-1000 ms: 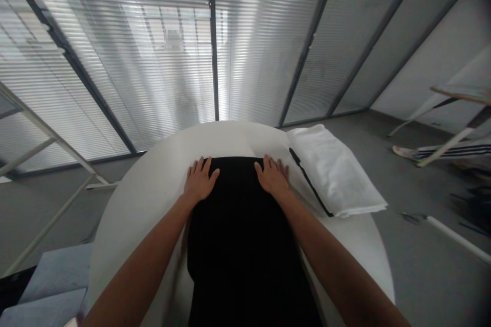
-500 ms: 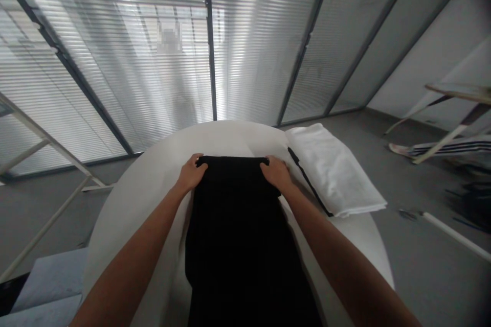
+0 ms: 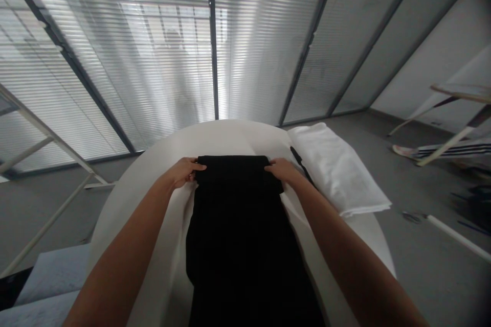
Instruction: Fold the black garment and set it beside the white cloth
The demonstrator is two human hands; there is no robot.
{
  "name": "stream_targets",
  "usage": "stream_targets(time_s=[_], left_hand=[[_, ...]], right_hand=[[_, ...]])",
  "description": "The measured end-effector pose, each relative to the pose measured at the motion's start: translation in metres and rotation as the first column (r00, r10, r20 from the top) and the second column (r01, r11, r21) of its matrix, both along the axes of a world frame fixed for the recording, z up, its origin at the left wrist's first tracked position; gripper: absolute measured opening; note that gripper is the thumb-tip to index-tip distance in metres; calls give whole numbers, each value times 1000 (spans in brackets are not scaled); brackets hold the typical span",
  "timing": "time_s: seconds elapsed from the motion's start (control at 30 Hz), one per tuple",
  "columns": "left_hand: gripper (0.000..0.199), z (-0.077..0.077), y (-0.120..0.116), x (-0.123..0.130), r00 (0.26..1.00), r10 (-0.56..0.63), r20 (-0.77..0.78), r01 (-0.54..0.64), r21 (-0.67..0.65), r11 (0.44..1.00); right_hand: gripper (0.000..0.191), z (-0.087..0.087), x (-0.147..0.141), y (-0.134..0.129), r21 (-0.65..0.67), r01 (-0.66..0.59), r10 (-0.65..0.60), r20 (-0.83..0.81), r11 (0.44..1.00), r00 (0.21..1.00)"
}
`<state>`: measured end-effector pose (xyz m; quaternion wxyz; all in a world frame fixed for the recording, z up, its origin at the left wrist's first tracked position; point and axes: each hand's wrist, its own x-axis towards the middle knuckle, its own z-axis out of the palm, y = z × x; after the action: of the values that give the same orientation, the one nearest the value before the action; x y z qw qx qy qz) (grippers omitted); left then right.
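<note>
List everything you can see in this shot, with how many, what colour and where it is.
black garment: one, black, laid lengthwise down the middle of the table, far end gripped at both corners
folded white cloth: one, white with a dark edge strip, on the table's right side, apart from the black garment
table: one, white, rounded, centre of view
blinds: several panels, pale grey, behind glass walls beyond the table
white frame: one, white, on the floor at left
another person's leg: one, striped black and white trousers, far right on the floor
left hand: one, closed on the garment's far left corner
right hand: one, closed on the garment's far right corner
</note>
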<state>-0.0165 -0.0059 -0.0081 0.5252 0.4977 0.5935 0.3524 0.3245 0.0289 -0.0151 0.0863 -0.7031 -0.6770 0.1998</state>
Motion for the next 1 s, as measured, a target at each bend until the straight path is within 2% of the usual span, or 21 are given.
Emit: stream_targets(time_s=[0.13,0.23,0.33,0.4,0.47,0.53,0.6,0.7,0.8,0.87,1.0], left_hand=[[25,7,-3,-7,993,-86,75,90,-57,994],[36,16,-6,-9,990,-129,48,130,-11,991],[41,28,-9,-7,993,-117,21,116,63,991],[42,35,-12,-5,995,-98,32,94,105,990],[44,41,-15,-1,995,-85,53,76,144,987],[45,47,-18,1,995,-69,69,55,182,982],[43,50,-19,3,996,-49,74,31,223,974],[42,52,-18,2,994,-40,102,9,285,958],[48,49,-15,2,981,-14,191,-58,364,930],[51,46,-12,4,969,18,247,-126,429,894],[43,41,-8,4,957,63,282,-213,541,814]], right_hand=[[17,7,1,-1,-31,-22,20,-70,999,997],[11,10,4,-2,-25,-28,25,-131,999,991],[8,14,6,-5,-35,-27,18,-227,999,974],[5,19,5,-9,-81,24,-53,-377,996,925],[3,24,3,-13,-152,97,-164,-532,984,830],[3,30,0,-17,-200,151,-244,-615,968,750],[6,35,-2,-19,-206,165,-261,-664,965,700],[7,40,-3,-19,-173,146,-227,-743,974,629],[4,45,-4,-18,-105,162,-179,-812,981,556],[4,46,-5,-17,-35,190,-128,-856,981,500],[14,40,-7,-12,150,213,50,-909,965,415]])
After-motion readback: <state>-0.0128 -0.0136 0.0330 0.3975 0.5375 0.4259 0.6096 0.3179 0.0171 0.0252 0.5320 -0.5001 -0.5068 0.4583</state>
